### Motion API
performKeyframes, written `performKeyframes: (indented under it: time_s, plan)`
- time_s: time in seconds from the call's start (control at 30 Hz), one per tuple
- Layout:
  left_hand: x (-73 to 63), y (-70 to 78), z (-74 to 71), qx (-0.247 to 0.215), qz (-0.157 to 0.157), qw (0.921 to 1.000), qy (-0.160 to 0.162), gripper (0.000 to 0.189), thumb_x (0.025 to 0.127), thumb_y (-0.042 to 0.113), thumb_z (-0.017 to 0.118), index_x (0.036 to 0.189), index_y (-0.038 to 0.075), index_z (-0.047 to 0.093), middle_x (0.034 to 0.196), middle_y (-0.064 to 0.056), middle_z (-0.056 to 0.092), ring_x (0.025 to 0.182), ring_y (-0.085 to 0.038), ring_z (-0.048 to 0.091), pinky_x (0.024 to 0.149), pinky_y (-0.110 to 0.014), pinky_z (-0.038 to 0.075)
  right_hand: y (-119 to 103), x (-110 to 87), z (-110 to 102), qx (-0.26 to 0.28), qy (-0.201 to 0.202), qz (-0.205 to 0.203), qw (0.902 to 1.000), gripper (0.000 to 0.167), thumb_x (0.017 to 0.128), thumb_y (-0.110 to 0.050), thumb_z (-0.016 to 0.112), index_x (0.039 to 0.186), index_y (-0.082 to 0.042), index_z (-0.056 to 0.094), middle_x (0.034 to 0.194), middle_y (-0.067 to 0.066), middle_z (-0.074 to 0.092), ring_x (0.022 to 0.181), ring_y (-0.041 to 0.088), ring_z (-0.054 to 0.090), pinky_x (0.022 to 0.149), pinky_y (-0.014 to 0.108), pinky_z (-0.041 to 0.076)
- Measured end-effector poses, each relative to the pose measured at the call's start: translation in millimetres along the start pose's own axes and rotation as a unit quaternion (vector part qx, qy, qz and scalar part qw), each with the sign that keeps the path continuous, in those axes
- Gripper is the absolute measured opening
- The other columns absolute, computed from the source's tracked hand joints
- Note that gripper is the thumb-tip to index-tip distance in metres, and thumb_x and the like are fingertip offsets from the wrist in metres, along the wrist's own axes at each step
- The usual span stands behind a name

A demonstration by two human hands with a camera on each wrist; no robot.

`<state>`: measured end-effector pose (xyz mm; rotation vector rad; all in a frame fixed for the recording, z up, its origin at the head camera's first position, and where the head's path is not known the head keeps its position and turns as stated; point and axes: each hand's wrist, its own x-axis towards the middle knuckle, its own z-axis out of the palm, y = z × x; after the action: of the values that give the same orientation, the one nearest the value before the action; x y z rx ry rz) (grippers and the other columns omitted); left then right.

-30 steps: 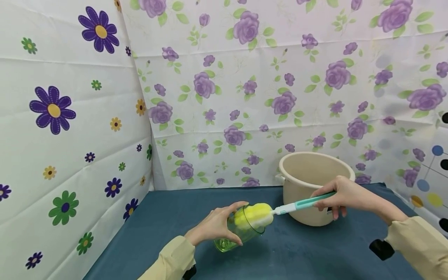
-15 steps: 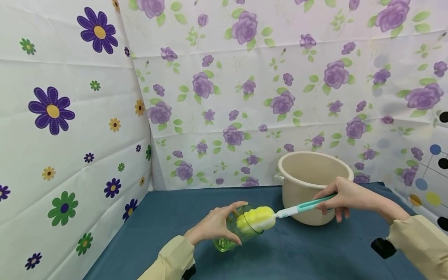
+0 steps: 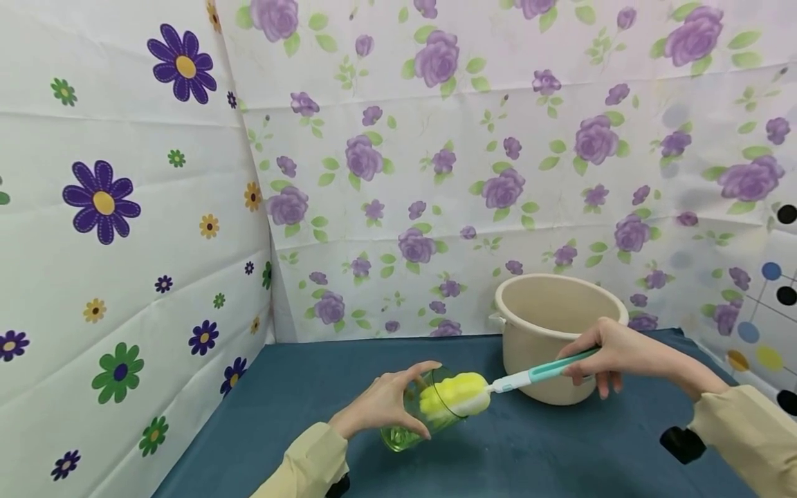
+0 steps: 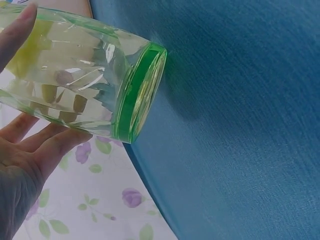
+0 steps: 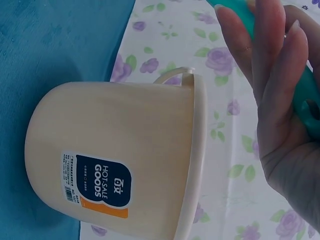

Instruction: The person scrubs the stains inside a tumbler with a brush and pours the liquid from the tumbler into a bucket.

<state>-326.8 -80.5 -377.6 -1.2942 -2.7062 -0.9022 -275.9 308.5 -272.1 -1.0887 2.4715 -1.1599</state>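
My left hand [image 3: 381,402] grips a clear green-tinted cup [image 3: 398,437], thumb on one side and fingers on the other. The cup lies tilted over the blue cloth, its mouth facing right; in the left wrist view its thick green base [image 4: 140,95] shows close over the cloth. A bottle brush [image 3: 513,380] with a yellow and white sponge head [image 3: 461,393] enters the cup's mouth, part of the sponge sticking out past the rim. My right hand [image 3: 613,354] pinches the end of its teal and white handle, which also shows in the right wrist view behind the fingers [image 5: 270,55].
A beige bucket [image 3: 519,346] with a label [image 5: 102,185] stands at the back right, just behind the brush handle and right hand. Blue cloth [image 3: 324,373] covers the table, with damp patches in front. Flower-printed sheets [image 3: 373,277] rise behind and at the left.
The sponge has slid slightly out of the cup and dipped lower, with the right hand drawn a little to the right. The left hand and cup stay nearly still. The head view tilts slightly.
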Motion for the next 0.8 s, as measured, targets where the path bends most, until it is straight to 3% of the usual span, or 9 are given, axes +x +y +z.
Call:
performKeyframes:
  time_s: [0.47,0.63,0.8]
  plan:
    - [1.4,-0.9,-1.7,0.009,-0.008,0.9999,0.0,0.099,0.059,0.048,0.08,0.14,0.041,0.023,0.119,0.002,0.051,0.104,-0.014,0.049,0.07,-0.035,0.044,1.3,3.9,-0.2,-0.017,0.038,0.0,0.9991,0.027,0.088,-0.013,0.061,0.109,0.004,0.063,0.071,0.008,0.065,0.043,0.028,0.056,0.038,0.041,0.044]
    - [0.2,-2.2,-0.3,0.005,-0.003,1.0,0.003,0.099,0.059,0.048,0.08,0.14,0.041,0.023,0.12,0.002,0.051,0.105,-0.013,0.049,0.071,-0.037,0.044,2.0,3.8,0.6,-0.019,0.042,0.005,0.9989,0.028,0.088,-0.014,0.061,0.109,0.004,0.062,0.071,0.008,0.065,0.044,0.028,0.057,0.038,0.04,0.044]
    - [-0.1,-1.7,0.4,-0.005,0.003,1.0,0.002,0.099,0.059,0.046,0.08,0.14,0.04,0.023,0.116,0.001,0.052,0.099,-0.012,0.051,0.065,-0.03,0.043,0.8,4.0,0.9,-0.023,0.042,0.018,0.9987,0.029,0.087,-0.016,0.062,0.109,0.003,0.063,0.071,0.007,0.065,0.045,0.027,0.058,0.039,0.039,0.045]
